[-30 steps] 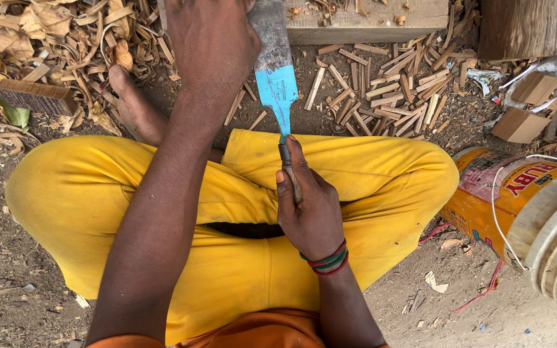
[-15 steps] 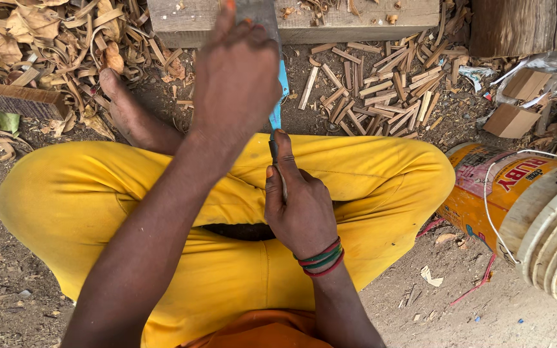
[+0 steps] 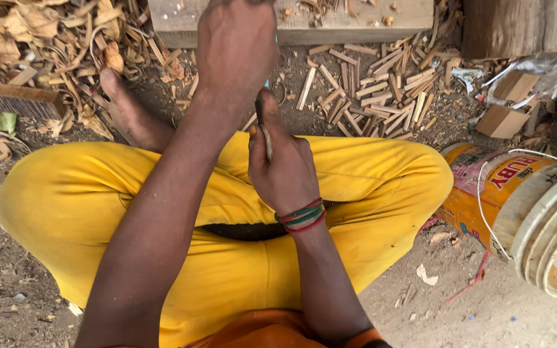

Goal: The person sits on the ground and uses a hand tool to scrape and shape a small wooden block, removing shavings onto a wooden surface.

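- A yellow bucket (image 3: 478,200) with a pink-and-red printed label (image 3: 494,175) is seen lying tipped at the right.
- Torn brown cardboard pieces (image 3: 504,113) are seen beside crumpled clear plastic wrap (image 3: 536,67), upper right.

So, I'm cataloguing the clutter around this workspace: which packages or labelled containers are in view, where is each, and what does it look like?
Labelled bucket: lying on its side at right beside the knee; round, orange-yellow with a pink and white label, wire handle, pale rim.
Cardboard piece: upper right on the ground; flat, folded, brown.
Clear plastic bag: upper right, just behind the cardboard; crumpled, see-through.
No signs or screens in view.
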